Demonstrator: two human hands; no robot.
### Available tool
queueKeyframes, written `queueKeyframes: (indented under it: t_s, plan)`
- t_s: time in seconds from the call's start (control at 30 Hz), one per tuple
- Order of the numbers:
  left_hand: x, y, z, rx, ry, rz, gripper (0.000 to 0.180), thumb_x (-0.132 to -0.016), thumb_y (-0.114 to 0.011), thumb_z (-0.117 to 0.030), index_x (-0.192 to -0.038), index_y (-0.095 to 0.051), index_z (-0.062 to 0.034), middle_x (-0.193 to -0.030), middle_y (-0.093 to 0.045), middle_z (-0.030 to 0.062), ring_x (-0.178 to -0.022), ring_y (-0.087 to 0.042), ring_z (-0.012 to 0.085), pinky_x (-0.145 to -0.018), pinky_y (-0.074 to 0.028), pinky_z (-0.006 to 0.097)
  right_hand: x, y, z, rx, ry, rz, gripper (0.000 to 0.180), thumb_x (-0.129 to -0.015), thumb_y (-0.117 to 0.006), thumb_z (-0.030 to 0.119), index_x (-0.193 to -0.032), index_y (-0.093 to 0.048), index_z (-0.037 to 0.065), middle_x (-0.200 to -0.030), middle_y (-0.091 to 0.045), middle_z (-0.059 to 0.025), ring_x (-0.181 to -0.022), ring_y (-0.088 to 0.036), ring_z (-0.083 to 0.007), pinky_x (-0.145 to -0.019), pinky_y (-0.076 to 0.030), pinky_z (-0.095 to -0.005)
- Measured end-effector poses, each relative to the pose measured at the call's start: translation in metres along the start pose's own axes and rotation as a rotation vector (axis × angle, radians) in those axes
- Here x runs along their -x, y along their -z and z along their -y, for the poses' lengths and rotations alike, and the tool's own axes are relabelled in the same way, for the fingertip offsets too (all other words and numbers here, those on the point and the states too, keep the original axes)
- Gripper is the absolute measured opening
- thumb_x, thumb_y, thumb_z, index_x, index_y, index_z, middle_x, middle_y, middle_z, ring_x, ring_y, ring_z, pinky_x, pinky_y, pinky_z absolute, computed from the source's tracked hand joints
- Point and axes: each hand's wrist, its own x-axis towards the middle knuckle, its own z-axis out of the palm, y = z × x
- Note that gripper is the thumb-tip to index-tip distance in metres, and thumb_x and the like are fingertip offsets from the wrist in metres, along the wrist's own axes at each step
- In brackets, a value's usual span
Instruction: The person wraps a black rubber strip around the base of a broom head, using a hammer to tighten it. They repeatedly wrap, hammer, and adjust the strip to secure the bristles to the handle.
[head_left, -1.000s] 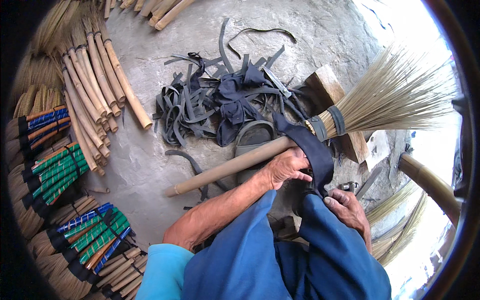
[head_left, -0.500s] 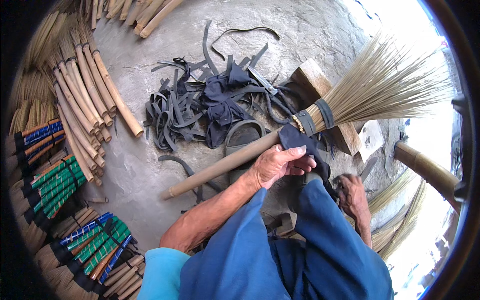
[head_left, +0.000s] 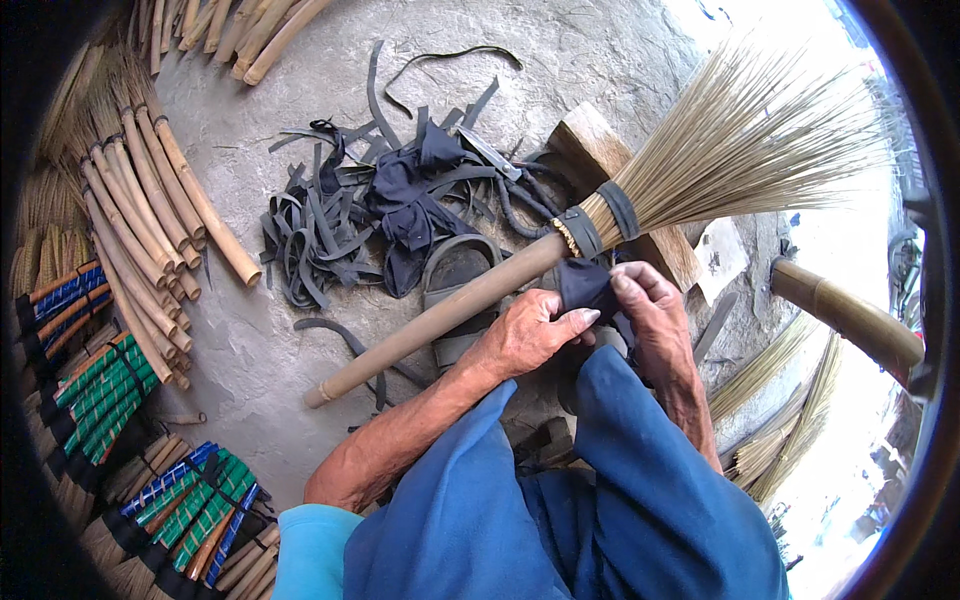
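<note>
A stick broom [head_left: 450,315] lies slantwise in front of me, its wooden handle at lower left and its bristles [head_left: 740,140] fanned to the upper right. Two dark rubber bands [head_left: 620,210] wrap the base of the bristles. Just below these bands, a dark navy cloth [head_left: 585,286] is stretched between my hands. My left hand [head_left: 540,335] pinches its left side, close under the broom handle. My right hand [head_left: 650,305] grips its right edge between thumb and fingers. The cloth's lower part is hidden behind my fingers and knee.
A heap of black rubber strips [head_left: 320,235] and dark cloth scraps [head_left: 415,190] lies beyond the handle, with scissors [head_left: 490,152] on it. A wood block [head_left: 590,140] sits under the broom. Bundled handles [head_left: 160,200] line the left; a bamboo pole [head_left: 845,310] juts in at right.
My right hand has come up from beside my right knee and taken hold of the cloth's right edge. The cloth is now spread between both hands. The whole view has shifted slightly.
</note>
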Motion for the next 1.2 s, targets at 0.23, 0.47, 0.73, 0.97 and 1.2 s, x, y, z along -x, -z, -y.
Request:
queueKeyframes:
  t_s: [0.23,0.47,0.73,0.97,1.2]
  plan:
    - [0.000,-0.006,-0.006,-0.343,0.025,0.170,0.033,-0.103,-0.069,-0.034,-0.110,-0.082,-0.0045,-0.095,-0.082,0.0163,-0.091,-0.079,0.0262,-0.087,-0.060,0.043,0.003,0.013,0.004,-0.342,0.006,-0.122,0.017,-0.112,-0.070,0.019,-0.124,-0.069,0.007,-0.104,-0.075,0.0012,-0.088,-0.073,-0.0087,-0.079,-0.062,-0.0275]
    - [-0.001,-0.006,-0.006,-0.321,-0.035,0.091,0.046,-0.109,-0.066,-0.040,-0.134,-0.075,-0.0039,-0.119,-0.081,0.0159,-0.112,-0.077,0.0280,-0.100,-0.058,0.041,0.008,0.017,0.043,-0.217,0.164,-0.193,0.018,-0.114,-0.069,0.022,-0.120,-0.069,0.005,-0.100,-0.071,0.0020,-0.089,-0.068,-0.0057,-0.080,-0.060,-0.0258]
    - [-0.003,-0.009,-0.030,0.506,-0.031,0.041,0.062,-0.104,-0.080,-0.040,-0.149,-0.063,0.0009,-0.131,-0.074,0.0085,-0.119,-0.067,0.0140,-0.104,-0.055,0.032,0.038,0.007,0.068,0.067,0.160,0.056,0.025,-0.112,-0.071,0.026,-0.119,-0.072,0.002,-0.103,-0.072,0.0019,-0.094,-0.063,-0.0065,-0.087,-0.053,-0.0252]
    - [0.000,-0.006,-0.038,0.225,0.002,0.036,0.024,-0.101,-0.084,-0.024,-0.105,-0.077,-0.0023,-0.089,-0.073,-0.0024,-0.083,-0.065,0.0051,-0.078,-0.053,0.024,0.017,0.013,0.045,0.276,0.336,-0.132,0.025,-0.112,-0.071,0.026,-0.116,-0.071,0.001,-0.110,-0.065,-0.0009,-0.099,-0.059,-0.0106,-0.090,-0.049,-0.0286]
    - [0.001,-0.012,-0.038,0.128,-0.046,0.072,0.023,-0.099,-0.086,-0.023,-0.098,-0.073,-0.0033,-0.086,-0.073,-0.0002,-0.083,-0.064,0.0060,-0.076,-0.054,0.028,0.004,0.013,0.025,-0.077,0.139,-0.219,0.026,-0.116,-0.064,0.034,-0.118,-0.065,0.008,-0.087,-0.059,0.0054,-0.074,-0.051,-0.0037,-0.066,-0.043,-0.0230]
